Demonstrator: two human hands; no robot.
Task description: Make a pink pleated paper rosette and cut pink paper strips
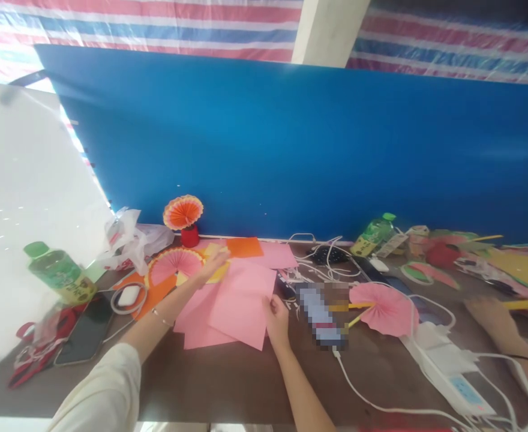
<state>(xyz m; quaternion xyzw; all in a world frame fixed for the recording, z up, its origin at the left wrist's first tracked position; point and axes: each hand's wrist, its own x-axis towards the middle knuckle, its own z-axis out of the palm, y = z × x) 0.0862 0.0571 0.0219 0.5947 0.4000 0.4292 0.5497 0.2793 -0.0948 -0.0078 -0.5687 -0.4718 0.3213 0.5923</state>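
Several pink sheets (243, 300) lie overlapping on the brown table (192, 384). My right hand (276, 312) is closed at the right edge of the top sheet, its fingers curled against the paper. My left hand (215, 263) reaches over yellow paper pieces (221, 273) behind the sheets; it is blurred, and what its fingers grip is unclear. An orange sheet (245, 247) lies just beyond. Left of the sheets is a pink pleated fan with a yellow edge (176, 267), close to my left forearm. An orange pleated rosette (183, 212) stands upright on a red base (189, 236).
Green bottles stand left (59, 273) and back right (374, 234). A phone (84, 330) lies at left. Right are a pixelated phone (320, 315), a pink fan (385, 309), a power strip (453, 375) and cables. Another person's hand (489, 315) is at far right.
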